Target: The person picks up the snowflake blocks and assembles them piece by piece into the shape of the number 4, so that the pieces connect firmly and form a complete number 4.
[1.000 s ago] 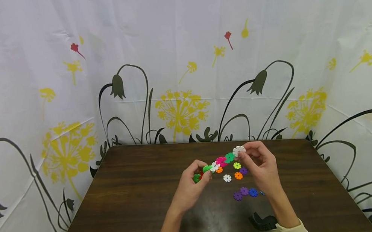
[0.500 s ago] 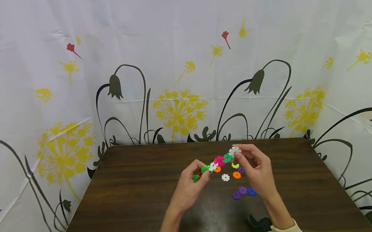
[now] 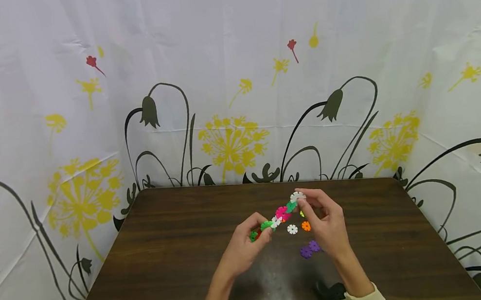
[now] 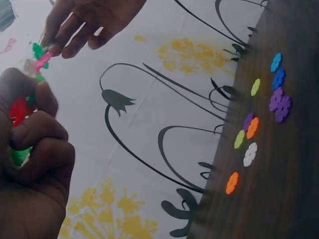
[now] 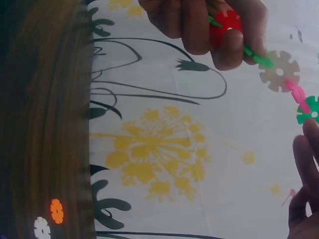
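A chain of interlocking notched plastic discs (image 3: 281,212), in green, red, white and pink, is held above the table between my hands. My left hand (image 3: 244,247) pinches its lower end, thumb and fingers around the green and red discs; the red disc (image 5: 227,29) shows between those fingers in the right wrist view. At the upper end, my right hand (image 3: 331,226) pinches a white disc (image 3: 297,197) against the green disc (image 3: 291,207). Whether its notches are fully seated cannot be told. In the left wrist view, fingers partly cover the chain.
Loose discs lie on the dark wooden table (image 3: 168,255) beneath the hands: a white one (image 3: 292,229), an orange one (image 3: 306,226) and two purple ones (image 3: 306,251). Blue discs (image 4: 279,78) also show in the left wrist view. A flower-printed cloth (image 3: 232,72) hangs behind the table.
My right hand has moved left, bringing the white disc nearer the left hand. The chain now slopes more steeply, and the left hand sits slightly lower.
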`<state>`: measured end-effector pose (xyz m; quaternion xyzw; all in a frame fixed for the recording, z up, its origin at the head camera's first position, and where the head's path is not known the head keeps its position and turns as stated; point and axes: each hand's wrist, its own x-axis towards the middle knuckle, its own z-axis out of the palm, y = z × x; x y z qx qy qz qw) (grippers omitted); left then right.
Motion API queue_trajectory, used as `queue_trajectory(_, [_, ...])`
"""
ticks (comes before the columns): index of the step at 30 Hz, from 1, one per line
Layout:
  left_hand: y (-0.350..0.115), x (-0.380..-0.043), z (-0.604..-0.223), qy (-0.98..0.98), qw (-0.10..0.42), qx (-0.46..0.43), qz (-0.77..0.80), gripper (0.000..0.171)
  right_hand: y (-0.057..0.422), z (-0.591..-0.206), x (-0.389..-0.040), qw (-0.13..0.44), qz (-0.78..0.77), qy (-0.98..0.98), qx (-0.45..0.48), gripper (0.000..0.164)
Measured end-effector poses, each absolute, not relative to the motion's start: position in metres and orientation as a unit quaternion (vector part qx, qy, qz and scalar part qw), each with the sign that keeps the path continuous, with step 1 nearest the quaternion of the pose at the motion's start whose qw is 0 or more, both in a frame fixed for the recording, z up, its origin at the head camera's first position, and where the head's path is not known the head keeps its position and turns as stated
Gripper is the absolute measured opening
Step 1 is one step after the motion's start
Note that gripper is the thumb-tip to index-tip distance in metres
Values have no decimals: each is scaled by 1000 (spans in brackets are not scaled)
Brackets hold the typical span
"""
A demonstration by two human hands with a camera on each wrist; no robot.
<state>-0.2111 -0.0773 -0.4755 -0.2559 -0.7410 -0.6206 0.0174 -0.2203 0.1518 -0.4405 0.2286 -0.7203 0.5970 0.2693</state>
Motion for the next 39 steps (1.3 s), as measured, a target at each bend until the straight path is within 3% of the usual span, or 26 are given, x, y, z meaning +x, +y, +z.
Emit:
queue_trajectory(4, [-73,-214,-477,-720,40,-236,-651,9,155,-436,-225,245,589,-735,231,35])
queue_trajectory(8, [-70,-218,-475,-695,59,-204,-687,11,162,-444,-230,186,579,-760,231,38])
queue_trajectory(14, [-71,-220,-473,-685,71,-168,-706,35,185,-489,-242,-13,461,-865,199,26])
queue_trajectory(17, [-72,-220,-473,-668,53,-173,-722,39,195,-516,-244,-109,377,-899,197,28])
queue_trajectory(19, [-73,-219,-473,-648,42,-187,-737,38,199,-529,-243,-144,347,-906,196,32])
queue_trajectory(28, [-73,-218,-471,-608,19,-293,-737,34,205,-550,-243,-147,326,-921,152,29])
queue_trajectory(39, [-70,-212,-468,-660,19,-300,-689,29,214,-558,-250,-177,364,-904,137,33])
